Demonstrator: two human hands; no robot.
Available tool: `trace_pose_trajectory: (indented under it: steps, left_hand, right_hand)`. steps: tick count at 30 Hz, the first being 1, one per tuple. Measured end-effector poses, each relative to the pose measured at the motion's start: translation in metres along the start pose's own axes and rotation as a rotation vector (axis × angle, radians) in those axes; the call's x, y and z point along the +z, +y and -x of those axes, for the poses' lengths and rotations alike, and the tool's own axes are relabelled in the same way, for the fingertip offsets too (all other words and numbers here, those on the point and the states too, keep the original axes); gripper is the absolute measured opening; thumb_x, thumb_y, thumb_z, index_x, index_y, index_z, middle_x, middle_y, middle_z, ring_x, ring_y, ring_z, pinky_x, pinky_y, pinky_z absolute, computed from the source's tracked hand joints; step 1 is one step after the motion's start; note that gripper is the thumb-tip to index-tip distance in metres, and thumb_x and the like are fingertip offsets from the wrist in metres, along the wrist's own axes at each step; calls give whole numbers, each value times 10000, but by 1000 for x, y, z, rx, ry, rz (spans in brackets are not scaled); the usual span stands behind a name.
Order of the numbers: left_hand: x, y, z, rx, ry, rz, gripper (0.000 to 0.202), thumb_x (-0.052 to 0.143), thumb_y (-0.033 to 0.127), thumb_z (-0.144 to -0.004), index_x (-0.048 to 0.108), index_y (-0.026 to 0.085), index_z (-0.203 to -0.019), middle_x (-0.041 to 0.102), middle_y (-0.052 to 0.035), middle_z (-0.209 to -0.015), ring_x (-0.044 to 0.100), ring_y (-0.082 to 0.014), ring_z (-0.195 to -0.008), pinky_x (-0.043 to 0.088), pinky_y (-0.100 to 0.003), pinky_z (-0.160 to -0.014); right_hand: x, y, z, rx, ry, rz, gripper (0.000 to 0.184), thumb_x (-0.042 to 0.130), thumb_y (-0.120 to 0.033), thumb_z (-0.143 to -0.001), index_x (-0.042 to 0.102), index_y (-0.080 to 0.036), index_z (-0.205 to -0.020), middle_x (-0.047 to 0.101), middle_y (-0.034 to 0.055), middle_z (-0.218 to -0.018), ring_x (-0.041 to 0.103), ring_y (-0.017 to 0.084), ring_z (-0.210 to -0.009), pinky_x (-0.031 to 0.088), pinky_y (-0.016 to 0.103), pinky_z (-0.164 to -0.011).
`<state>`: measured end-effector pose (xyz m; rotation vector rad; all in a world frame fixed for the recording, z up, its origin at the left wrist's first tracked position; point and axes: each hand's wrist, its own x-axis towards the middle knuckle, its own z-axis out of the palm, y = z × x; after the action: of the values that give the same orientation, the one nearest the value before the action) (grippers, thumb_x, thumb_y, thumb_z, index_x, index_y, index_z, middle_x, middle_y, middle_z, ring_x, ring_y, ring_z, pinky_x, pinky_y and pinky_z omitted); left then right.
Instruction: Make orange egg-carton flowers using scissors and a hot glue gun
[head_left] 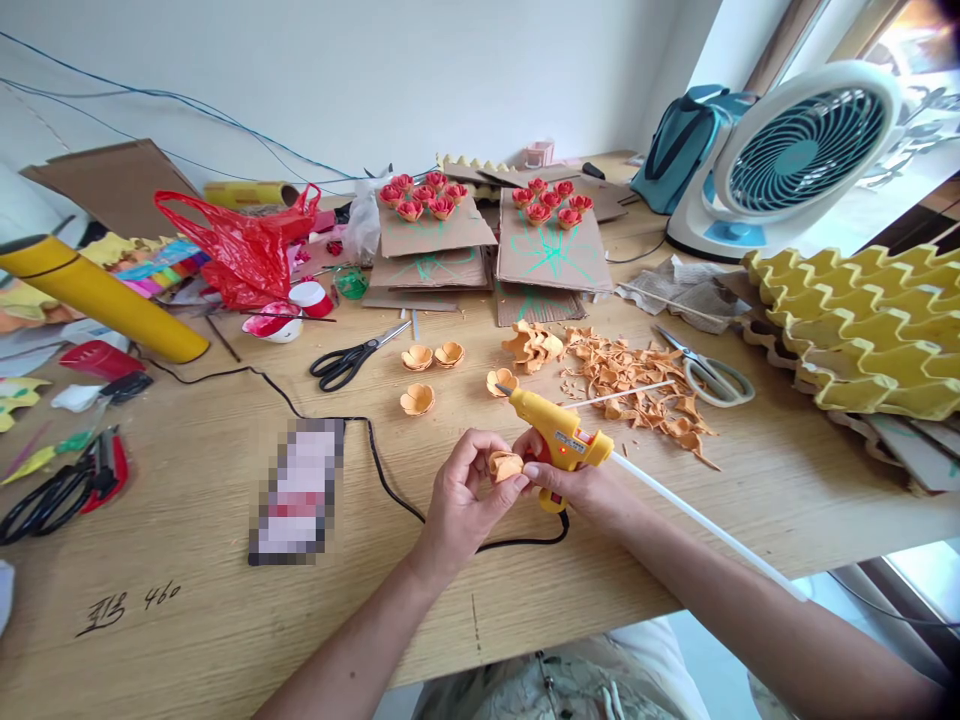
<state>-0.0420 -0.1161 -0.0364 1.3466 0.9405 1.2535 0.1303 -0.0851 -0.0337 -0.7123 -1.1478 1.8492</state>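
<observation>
Between the fingertips of my left hand (469,490) is a small orange egg-carton flower (505,466), pinched low over the table. My right hand (574,485) grips a yellow hot glue gun (562,430), its nozzle pointing up and left and a long white glue stick (697,515) sticking out of its back. The right fingertips also touch the flower's right side. Just beyond the nozzle sits an orange cup-shaped flower (501,382). Three more orange flowers (417,400) lie to the left. Uncut orange carton cups (532,345) stand beside a heap of orange scraps (630,375).
Black scissors (356,357) and grey-handled scissors (709,370) lie on the table (225,630). Red flowers (424,195) stand on cardboard at the back. Yellow egg trays (862,330) and a fan (810,160) are on the right. A black cord (382,465) runs leftward from the glue gun.
</observation>
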Motion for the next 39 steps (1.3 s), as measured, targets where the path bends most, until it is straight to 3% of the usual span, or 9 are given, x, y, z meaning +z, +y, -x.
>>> trace_pose_trajectory:
  steps: [11,39]
  left_hand:
    - [1,4,-1,11,-30,-51,195,698,276,-907,515,219,-946,527,22,-851,592,-108,-734,545,-239,-714]
    - [-2,13,-2,176,1,-296,134,691,190,-895,565,219,-926,530,9,-874,537,-125,-791,479,-231,-707]
  right_hand:
    - [3,-4,1,26,7,42,437,858,-477,-733,514,-221,-817,619,-5,-859,599,138,-713,554,300,-695]
    - [0,1,2,-8,-35,-9,337,829,-371,-793,536,-216,-853,620,-11,-882,606,124,-724,523,283,-687]
